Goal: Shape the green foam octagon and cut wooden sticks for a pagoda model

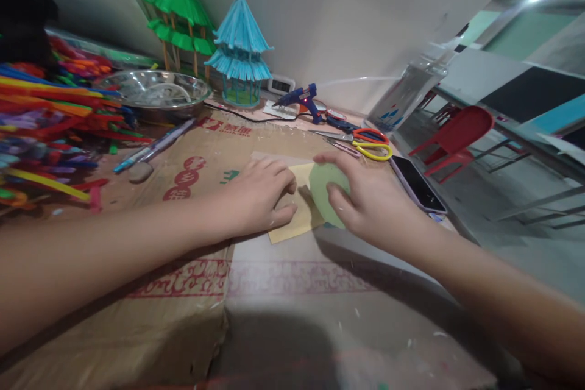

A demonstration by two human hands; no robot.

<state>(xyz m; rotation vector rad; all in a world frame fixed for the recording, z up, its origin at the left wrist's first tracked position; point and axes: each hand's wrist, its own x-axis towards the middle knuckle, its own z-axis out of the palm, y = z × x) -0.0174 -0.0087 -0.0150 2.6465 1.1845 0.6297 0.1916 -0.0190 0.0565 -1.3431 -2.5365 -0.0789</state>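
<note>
A yellow sheet [297, 219] lies on the cardboard [183, 250] in the middle of the table. My left hand [260, 195] rests on its left part, palm down, with thumb and index finger apart. My right hand [365, 195] holds a pale green round piece [322, 186] over the right part of the sheet, the index finger at its top edge and the thumb against its face. Whether the green piece touches the sheet is hard to tell.
Behind stand a blue pagoda model [242, 42], a green one [178, 0], a metal bowl [155, 91] and a glue gun [304, 97]. Scissors [365, 141] and a phone [418, 183] lie right. Colourful pipe cleaners [50, 128] fill the left.
</note>
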